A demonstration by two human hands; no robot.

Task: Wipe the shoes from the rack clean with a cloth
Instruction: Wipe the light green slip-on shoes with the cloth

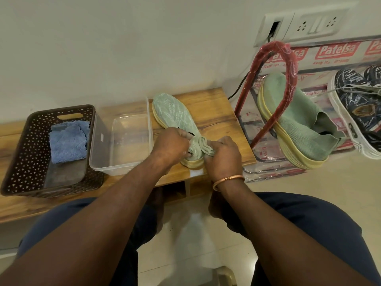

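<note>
One long wooden bench [216, 112] runs along the wall, and a red-framed shoe rack [292, 75] wrapped in clear plastic stands on the floor just beside its right end. On the bench's left part sits a brown perforated basket [18, 157], with a clear plastic tub [121, 168] touching its right side. A green shoe [173, 112] lies on the bench right of the tub, toe toward the wall and heel toward the person. A matching shoe [292, 124] leans tilted on the rack, with a dark patterned shoe [358, 112] to its right. A blue cloth [68, 141] lies crumpled inside the basket, apart from both hands. The left hand [171, 143] grips the green shoe's heel collar with its fingers curled round it. The right hand [224, 155] pinches the bunched collar fabric, fingers pressed together. A copper bangle [226, 179] circles the right wrist.
</note>
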